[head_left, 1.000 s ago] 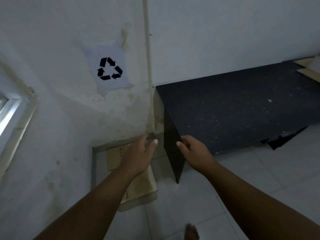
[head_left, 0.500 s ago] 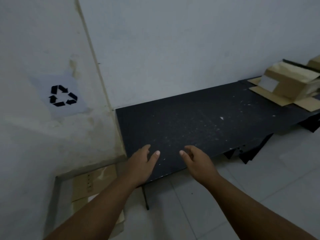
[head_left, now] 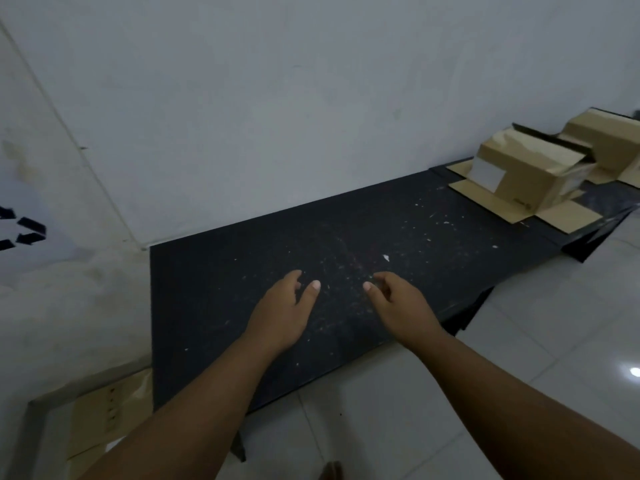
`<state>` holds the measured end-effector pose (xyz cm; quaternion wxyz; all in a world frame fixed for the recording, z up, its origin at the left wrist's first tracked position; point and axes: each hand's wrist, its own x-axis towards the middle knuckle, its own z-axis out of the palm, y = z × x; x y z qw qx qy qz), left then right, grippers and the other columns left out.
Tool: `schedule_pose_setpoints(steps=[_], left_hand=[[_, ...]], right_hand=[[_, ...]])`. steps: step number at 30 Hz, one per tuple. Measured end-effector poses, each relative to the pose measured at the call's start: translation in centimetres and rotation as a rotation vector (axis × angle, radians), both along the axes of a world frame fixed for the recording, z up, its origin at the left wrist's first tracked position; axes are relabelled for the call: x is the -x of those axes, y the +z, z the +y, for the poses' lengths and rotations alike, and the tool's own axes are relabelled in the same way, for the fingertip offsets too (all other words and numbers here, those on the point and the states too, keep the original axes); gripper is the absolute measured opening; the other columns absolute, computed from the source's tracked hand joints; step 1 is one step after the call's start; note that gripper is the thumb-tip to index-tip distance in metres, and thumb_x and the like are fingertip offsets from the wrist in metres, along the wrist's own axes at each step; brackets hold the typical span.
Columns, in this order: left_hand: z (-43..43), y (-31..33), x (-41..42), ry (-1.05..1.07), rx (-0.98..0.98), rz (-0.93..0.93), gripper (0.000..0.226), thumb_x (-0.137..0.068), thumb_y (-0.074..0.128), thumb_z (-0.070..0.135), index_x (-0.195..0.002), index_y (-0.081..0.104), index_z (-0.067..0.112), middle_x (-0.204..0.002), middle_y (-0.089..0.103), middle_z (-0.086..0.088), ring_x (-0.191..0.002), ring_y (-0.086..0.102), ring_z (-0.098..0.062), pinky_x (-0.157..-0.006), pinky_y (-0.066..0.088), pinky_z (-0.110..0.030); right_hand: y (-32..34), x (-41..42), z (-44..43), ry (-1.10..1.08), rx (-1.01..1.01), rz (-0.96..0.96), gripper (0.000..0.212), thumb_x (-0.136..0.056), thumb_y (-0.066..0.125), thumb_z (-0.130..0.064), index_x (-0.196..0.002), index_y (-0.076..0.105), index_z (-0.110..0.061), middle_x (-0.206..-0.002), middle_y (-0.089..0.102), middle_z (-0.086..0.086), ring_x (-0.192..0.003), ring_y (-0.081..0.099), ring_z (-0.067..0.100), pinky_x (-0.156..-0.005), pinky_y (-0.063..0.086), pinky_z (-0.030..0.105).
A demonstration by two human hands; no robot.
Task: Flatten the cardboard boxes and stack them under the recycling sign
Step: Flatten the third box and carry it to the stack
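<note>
Two brown cardboard boxes stand on the far right end of the black table (head_left: 433,237): a nearer box (head_left: 523,171) with splayed flaps and a white label, and a second box (head_left: 609,140) behind it. Flattened cardboard (head_left: 104,417) lies on the floor at the lower left, below the recycling sign (head_left: 24,230), which shows only partly at the left edge. My left hand (head_left: 280,313) and my right hand (head_left: 398,306) hover over the table's middle, fingers loosely curled, holding nothing.
White walls meet in a corner at the table's left end. The floor (head_left: 519,375) is pale glossy tile. Dark pieces (head_left: 585,244) stick out under the table's right end, and a thin black leg (head_left: 239,445) stands below its front edge. My foot (head_left: 330,471) shows at the bottom.
The view has swung right, from the corner and sign toward the table and its boxes. Both hands stayed out in front, empty, moving with the view from the floor stack over the table.
</note>
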<state>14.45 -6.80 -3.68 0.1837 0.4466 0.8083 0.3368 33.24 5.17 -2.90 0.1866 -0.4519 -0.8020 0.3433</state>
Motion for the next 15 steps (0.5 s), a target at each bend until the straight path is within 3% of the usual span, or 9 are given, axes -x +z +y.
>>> schedule_pose_setpoints(steps=[5,9,15], left_hand=[[8.3,-0.8,1.0,-0.031,0.009,0.022,0.074,-0.093,0.034,0.069,-0.152,0.034,0.024,-0.143,0.052,0.000,-0.126,0.052,-0.017,-0.106,0.044,-0.044],[14.7,-1.2,1.0,-0.052,0.050,-0.005,0.074,-0.093,0.033,0.070,-0.152,0.034,0.024,-0.143,0.052,0.001,-0.126,0.053,-0.016,-0.106,0.044,-0.044],[23.4,-1.4,-1.1,-0.122,0.083,0.002,0.074,-0.092,0.032,0.071,-0.151,0.034,0.026,-0.141,0.053,0.002,-0.124,0.053,-0.016,-0.105,0.045,-0.044]], right_hand=[[-0.5,0.7,8.5,-0.034,-0.010,-0.015,0.051,-0.100,0.048,-0.049,-0.141,0.052,-0.019,-0.121,0.064,0.000,-0.107,0.061,0.013,-0.092,0.051,0.033],[-0.4,0.7,14.3,-0.062,0.035,-0.017,0.053,-0.100,0.049,-0.049,-0.143,0.049,-0.020,-0.129,0.061,0.001,-0.115,0.059,0.014,-0.098,0.050,0.036],[-0.7,-1.6,21.8,-0.123,0.035,-0.031,0.053,-0.100,0.048,-0.049,-0.144,0.048,-0.020,-0.128,0.062,0.003,-0.111,0.059,0.013,-0.094,0.049,0.032]])
